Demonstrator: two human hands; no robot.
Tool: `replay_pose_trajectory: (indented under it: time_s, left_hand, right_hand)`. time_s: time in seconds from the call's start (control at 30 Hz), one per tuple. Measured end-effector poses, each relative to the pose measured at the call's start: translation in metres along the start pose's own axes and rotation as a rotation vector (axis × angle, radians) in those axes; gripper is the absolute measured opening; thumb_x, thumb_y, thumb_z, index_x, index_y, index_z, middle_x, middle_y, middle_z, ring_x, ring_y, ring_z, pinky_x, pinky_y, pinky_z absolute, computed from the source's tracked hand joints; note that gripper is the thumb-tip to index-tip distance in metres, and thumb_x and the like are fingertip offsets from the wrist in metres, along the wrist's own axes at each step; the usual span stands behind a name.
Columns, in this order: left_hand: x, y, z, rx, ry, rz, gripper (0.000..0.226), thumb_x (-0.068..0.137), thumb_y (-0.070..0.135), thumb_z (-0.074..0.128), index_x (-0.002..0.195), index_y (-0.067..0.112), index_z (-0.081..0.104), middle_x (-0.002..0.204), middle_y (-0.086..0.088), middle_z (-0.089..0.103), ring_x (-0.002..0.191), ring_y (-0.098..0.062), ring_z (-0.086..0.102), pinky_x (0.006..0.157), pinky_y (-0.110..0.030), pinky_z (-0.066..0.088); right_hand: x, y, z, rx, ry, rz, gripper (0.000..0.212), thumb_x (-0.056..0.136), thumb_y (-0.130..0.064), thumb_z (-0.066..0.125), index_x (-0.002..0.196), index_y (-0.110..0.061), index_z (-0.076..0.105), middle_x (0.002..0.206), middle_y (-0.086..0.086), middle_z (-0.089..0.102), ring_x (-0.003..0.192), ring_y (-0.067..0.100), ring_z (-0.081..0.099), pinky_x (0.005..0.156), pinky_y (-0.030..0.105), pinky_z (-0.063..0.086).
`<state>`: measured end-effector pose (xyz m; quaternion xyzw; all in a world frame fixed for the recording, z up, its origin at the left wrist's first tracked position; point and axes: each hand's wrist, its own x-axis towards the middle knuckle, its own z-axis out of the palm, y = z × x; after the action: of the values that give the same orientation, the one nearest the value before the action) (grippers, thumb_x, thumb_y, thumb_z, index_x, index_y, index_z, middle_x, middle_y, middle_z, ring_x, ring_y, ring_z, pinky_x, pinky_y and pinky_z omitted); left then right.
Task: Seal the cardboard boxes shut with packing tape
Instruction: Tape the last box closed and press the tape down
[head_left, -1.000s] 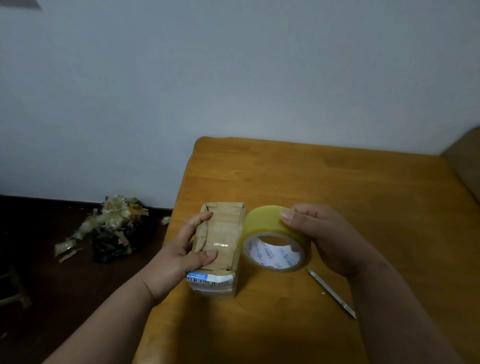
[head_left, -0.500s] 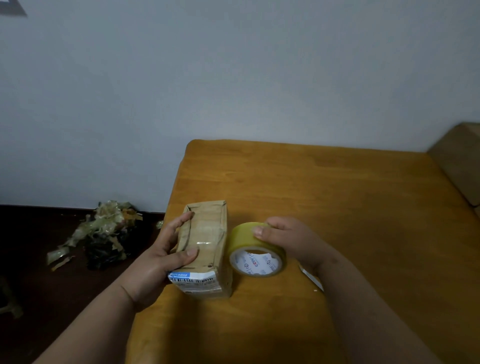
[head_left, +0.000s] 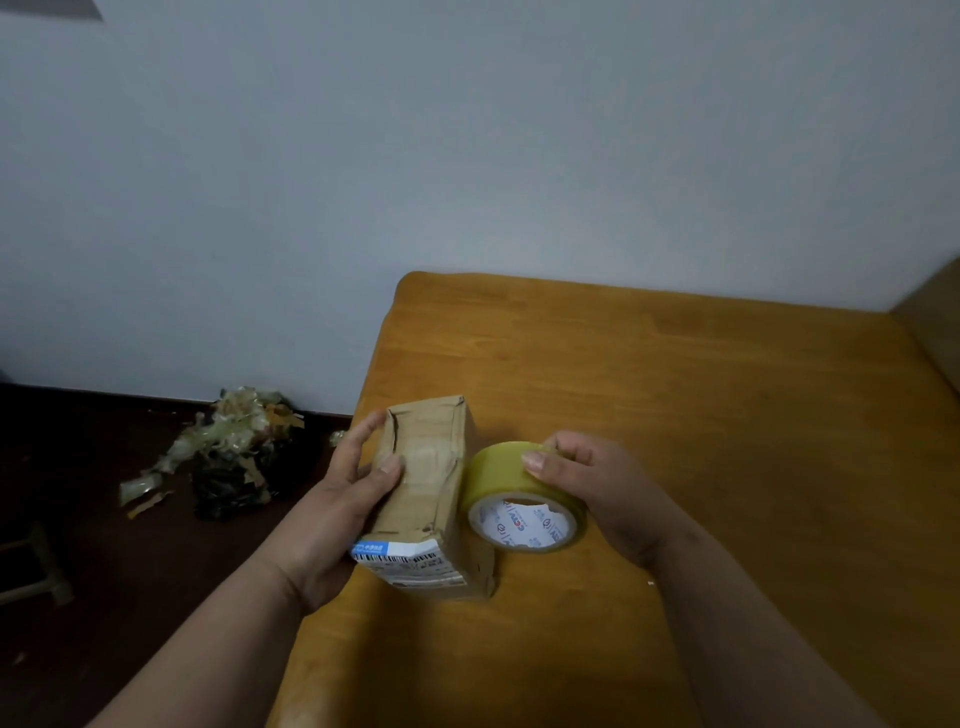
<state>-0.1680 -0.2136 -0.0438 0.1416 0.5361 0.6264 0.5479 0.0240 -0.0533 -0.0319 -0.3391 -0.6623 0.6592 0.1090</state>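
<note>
Now: box (head_left: 423, 493) on table (head_left: 675, 389), near left edge, label (head_left: 408, 561) on near end. Left hand (head_left: 345, 499) grasps box from left side, thumb on top face. Right hand (head_left: 597, 483) grips tape roll (head_left: 522, 499), roll on edge, just right of box, touching or nearly so. Scrap pile (head_left: 228, 452) on floor (head_left: 104, 571) by wall.

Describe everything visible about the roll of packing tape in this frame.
The tape roll is wide, with yellowish translucent tape wound on a white cardboard core printed with blue logos. It stands on edge on the wooden table, its open core facing the camera, close beside the cardboard box. The right hand grips it from above, thumb on the outer winding.
</note>
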Motion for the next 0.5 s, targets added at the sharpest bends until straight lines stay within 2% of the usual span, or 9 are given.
replay_pose_trajectory:
  time_s: [0.07, 0.1, 0.17, 0.27, 0.37, 0.43, 0.5]
  left_hand:
    - [0.001, -0.003, -0.003, -0.034, 0.011, -0.007, 0.076, 0.084, 0.024, 0.059, 0.146, 0.055, 0.025, 0.123, 0.009, 0.057, 0.103, -0.023, 0.070, 0.077, -0.036, 0.060]
    - [0.000, -0.004, -0.005, -0.048, 0.014, -0.019, 0.076, 0.087, 0.024, 0.058, 0.148, 0.053, 0.023, 0.125, 0.009, 0.057, 0.104, -0.022, 0.070, 0.077, -0.036, 0.060]
    - [0.001, -0.009, -0.009, -0.073, 0.011, -0.056, 0.068, 0.089, 0.025, 0.055, 0.149, 0.043, 0.031, 0.129, 0.001, 0.062, 0.108, -0.025, 0.068, 0.081, -0.038, 0.060]
    - [0.003, -0.014, -0.008, -0.153, -0.003, -0.125, 0.049, 0.090, 0.025, 0.051, 0.139, 0.029, 0.051, 0.124, -0.011, 0.068, 0.107, -0.032, 0.068, 0.084, -0.043, 0.058]
    - [0.009, -0.030, -0.006, -0.190, 0.040, -0.263, 0.045, 0.096, 0.021, 0.050, 0.140, 0.025, 0.050, 0.122, -0.015, 0.068, 0.105, -0.035, 0.068, 0.084, -0.046, 0.055]
    - [0.009, -0.044, -0.008, 0.016, 0.106, -0.308, 0.053, 0.101, 0.017, 0.049, 0.150, 0.030, 0.036, 0.128, -0.009, 0.065, 0.115, -0.033, 0.062, 0.095, -0.050, 0.049]
    - [0.008, -0.050, -0.010, 0.316, 0.161, -0.251, 0.057, 0.102, 0.020, 0.051, 0.150, 0.039, 0.029, 0.143, 0.001, 0.053, 0.128, -0.024, 0.050, 0.108, -0.051, 0.038]
  right_hand:
    - [-0.001, -0.001, 0.002, 0.061, -0.002, -0.013, 0.041, 0.066, -0.054, 0.074, 0.073, -0.015, 0.063, 0.068, 0.008, 0.060, 0.062, 0.018, 0.054, 0.058, 0.031, 0.041]
    - [-0.001, -0.002, 0.003, 0.081, -0.002, -0.024, 0.040, 0.066, -0.052, 0.075, 0.072, -0.015, 0.063, 0.067, 0.009, 0.060, 0.061, 0.018, 0.054, 0.056, 0.029, 0.041]
    - [0.000, -0.006, 0.003, 0.111, -0.007, -0.043, 0.036, 0.066, -0.050, 0.075, 0.068, -0.017, 0.062, 0.066, 0.008, 0.060, 0.059, 0.017, 0.054, 0.054, 0.026, 0.041]
    - [0.002, -0.014, -0.001, 0.174, -0.016, -0.055, 0.032, 0.067, -0.047, 0.075, 0.068, -0.018, 0.062, 0.064, 0.005, 0.059, 0.057, 0.015, 0.053, 0.053, 0.025, 0.042]
    - [0.005, -0.019, -0.006, 0.211, -0.048, -0.043, 0.020, 0.067, -0.036, 0.069, 0.071, -0.017, 0.063, 0.067, 0.005, 0.056, 0.060, 0.017, 0.051, 0.055, 0.026, 0.041]
    - [0.007, -0.018, -0.003, 0.140, -0.095, 0.010, 0.021, 0.064, -0.026, 0.065, 0.081, -0.013, 0.066, 0.080, 0.012, 0.060, 0.073, 0.025, 0.055, 0.064, 0.035, 0.045]
    - [0.008, -0.011, 0.007, -0.085, -0.142, 0.094, 0.031, 0.068, -0.025, 0.067, 0.098, -0.018, 0.067, 0.100, 0.013, 0.067, 0.085, 0.030, 0.064, 0.073, 0.047, 0.053]
